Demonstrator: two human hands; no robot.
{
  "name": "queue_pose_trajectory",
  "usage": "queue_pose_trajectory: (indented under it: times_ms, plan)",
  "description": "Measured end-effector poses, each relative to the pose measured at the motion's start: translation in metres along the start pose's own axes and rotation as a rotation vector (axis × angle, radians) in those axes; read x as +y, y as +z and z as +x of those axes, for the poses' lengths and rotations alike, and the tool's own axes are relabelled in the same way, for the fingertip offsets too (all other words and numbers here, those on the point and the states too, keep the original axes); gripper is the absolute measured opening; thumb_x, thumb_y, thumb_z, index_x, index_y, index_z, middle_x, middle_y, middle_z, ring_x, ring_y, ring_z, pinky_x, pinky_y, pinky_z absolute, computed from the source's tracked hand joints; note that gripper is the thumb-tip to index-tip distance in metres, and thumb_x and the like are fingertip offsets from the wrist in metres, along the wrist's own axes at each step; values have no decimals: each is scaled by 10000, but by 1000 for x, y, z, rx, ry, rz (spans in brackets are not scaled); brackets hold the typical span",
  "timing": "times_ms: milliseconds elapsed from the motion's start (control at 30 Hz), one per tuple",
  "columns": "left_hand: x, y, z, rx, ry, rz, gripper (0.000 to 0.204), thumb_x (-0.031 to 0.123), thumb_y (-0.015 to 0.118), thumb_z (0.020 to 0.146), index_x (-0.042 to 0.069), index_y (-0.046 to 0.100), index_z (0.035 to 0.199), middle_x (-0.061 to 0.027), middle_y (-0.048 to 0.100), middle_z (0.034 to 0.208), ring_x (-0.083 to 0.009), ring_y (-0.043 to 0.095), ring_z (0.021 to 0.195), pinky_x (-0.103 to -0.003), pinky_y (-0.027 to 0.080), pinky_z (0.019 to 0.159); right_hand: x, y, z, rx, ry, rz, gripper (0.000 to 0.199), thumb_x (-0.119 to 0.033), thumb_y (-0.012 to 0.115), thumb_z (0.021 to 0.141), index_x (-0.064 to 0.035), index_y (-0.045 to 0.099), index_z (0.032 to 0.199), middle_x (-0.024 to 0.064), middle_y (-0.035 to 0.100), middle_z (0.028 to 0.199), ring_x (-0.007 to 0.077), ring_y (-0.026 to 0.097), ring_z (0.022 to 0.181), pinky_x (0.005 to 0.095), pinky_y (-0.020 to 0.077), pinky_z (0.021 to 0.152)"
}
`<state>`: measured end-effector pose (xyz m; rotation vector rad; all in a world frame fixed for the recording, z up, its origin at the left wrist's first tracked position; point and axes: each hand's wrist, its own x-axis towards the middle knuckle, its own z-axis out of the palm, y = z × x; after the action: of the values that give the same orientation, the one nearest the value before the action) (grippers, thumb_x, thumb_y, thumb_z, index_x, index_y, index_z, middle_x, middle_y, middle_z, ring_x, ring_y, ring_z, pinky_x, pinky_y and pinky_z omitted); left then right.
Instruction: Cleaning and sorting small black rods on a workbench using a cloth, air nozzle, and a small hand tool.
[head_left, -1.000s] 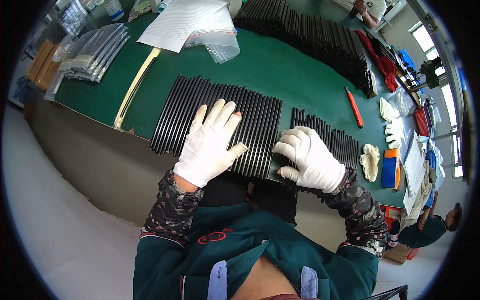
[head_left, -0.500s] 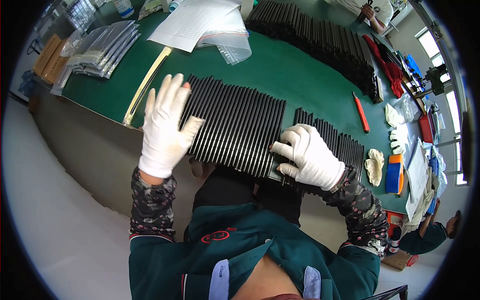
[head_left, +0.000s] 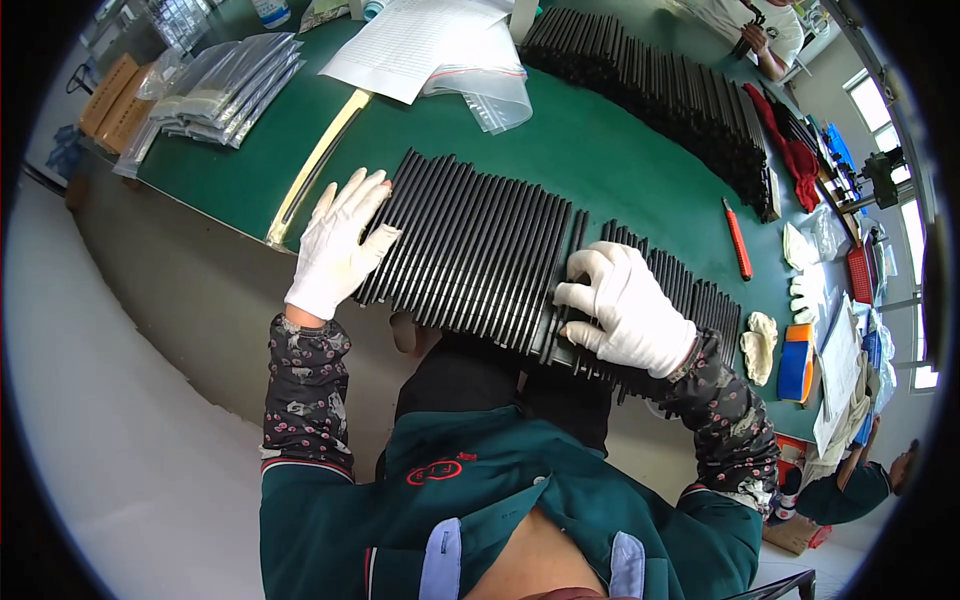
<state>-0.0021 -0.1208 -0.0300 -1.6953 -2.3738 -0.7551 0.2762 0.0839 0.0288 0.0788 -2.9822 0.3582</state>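
Note:
A row of thin black rods lies side by side on the green table, their near ends jutting past its edge. At the row's left end is my left hand, white-gloved and open, its fingers along the outermost rods and its thumb spread. My right hand, also white-gloved, has its fingers curled down on a black rod standing slightly apart from the row's right end. Under and beyond that hand lies a second group of black rods, partly covered by it.
A long stack of black rods runs along the far side. Also on the table are a red cutter, a blue-and-orange tape roll, gloves, paper sheets and plastic bags. Another person's hand holds dark pieces at top right.
A rod now lies in the gap beside the left row, under my right fingers. My left hand has come down slightly with its fingers more bent. The whole view has shifted slightly.

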Motion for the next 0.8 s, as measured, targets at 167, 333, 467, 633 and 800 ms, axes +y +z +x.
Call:
queue_pose_trajectory:
  times_ms: [167, 333, 467, 633, 800]
  plan:
    - [-2, 1, -2, 20, 8, -20, 509, 343, 644, 875, 69, 561, 1295, -100, 535, 1380, -269, 430, 1343, -448, 281, 1145, 2, 5, 4, -16, -20, 25, 487, -258, 775, 628, -95, 604, 1054, 65, 551, 1058, 277, 520, 1073, 449, 387, 976]
    - [-1, 0, 0, 4, -10, -15, 521, 367, 630, 880, 61, 558, 1296, -104, 531, 1383, -271, 427, 1345, -447, 278, 1145, -1, 5, 12, -43, 6, -20, 419, -310, 746, 701, -118, 625, 1053, 57, 576, 1015, 276, 534, 1042, 435, 394, 970]
    - [3, -2, 1, -14, -31, -22, 528, 374, 624, 880, 57, 557, 1297, -106, 524, 1391, -268, 414, 1354, -444, 269, 1150, 2, 7, 13, -2, -52, 21, 504, -282, 775, 637, -113, 606, 1081, 64, 550, 1050, 276, 525, 1055, 446, 387, 985]
    - [4, -2, 2, -24, -48, -30, 537, 384, 615, 879, 58, 554, 1302, -107, 521, 1395, -266, 400, 1364, -439, 253, 1158, -3, 7, 17, -46, 6, 37, 518, -284, 787, 629, -125, 609, 1089, 65, 550, 1047, 281, 525, 1047, 443, 388, 987]
    - [3, -3, 0, -56, -38, 16, 619, 514, 490, 937, 62, 504, 1359, -97, 490, 1429, -277, 397, 1370, -448, 262, 1147, -3, 11, 24, 12, -38, 0, 448, -312, 753, 691, -116, 622, 1072, 63, 563, 1002, 268, 541, 1007, 439, 394, 968]
